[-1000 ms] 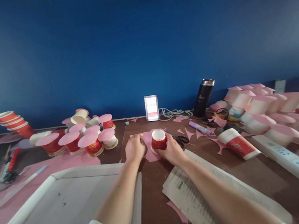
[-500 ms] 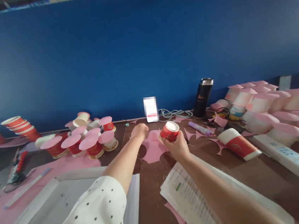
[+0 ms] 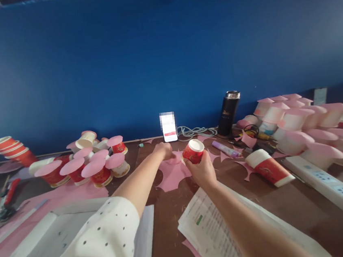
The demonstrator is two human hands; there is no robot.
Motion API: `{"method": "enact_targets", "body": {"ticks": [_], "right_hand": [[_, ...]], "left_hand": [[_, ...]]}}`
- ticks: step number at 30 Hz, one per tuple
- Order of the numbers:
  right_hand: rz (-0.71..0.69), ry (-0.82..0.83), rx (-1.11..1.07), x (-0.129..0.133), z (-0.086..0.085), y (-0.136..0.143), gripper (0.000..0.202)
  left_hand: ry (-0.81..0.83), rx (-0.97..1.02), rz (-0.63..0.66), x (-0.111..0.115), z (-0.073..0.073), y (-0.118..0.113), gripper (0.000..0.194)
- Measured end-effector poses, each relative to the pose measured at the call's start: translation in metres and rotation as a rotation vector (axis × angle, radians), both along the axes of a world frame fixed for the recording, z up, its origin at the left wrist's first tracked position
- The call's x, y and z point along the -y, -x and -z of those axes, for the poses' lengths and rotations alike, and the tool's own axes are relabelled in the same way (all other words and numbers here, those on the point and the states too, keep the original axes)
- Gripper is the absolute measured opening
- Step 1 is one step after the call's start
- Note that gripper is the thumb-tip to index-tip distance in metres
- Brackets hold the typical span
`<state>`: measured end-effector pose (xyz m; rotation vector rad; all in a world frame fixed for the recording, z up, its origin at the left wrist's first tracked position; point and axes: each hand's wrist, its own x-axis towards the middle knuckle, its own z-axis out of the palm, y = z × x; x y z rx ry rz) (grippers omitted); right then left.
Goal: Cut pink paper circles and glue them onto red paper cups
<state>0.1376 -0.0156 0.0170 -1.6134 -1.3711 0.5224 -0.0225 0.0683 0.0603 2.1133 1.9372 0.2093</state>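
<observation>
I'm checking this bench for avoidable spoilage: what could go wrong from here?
The left hand is at the pink sheet, whose edge is cut into thin points, so a hard pull might tear it. The right hand holds a red paper cup; too firm a squeeze could dent it. The pink discs overhang the cups at left, so a bump might knock one loose.
</observation>
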Motion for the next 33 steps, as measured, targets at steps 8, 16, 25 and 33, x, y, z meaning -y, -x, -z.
{"method": "enact_targets", "body": {"ticks": [8,16,25,33], "right_hand": [[-0.022,-0.016,0.029,0.000,0.001,-0.003,0.059],[-0.012,-0.009,0.027,0.000,-0.003,-0.006,0.058],[-0.038,0.007,0.062,0.003,-0.005,-0.002,0.059],[-0.150,-0.049,0.219,0.006,0.003,0.005,0.054]], "left_hand": [[0.082,-0.143,0.160,0.024,0.012,-0.021,0.094],[0.115,-0.167,0.178,0.008,0.016,-0.017,0.066],[0.005,-0.131,0.122,0.020,0.014,-0.009,0.054],[-0.126,0.018,0.050,0.027,0.006,0.024,0.060]]}}
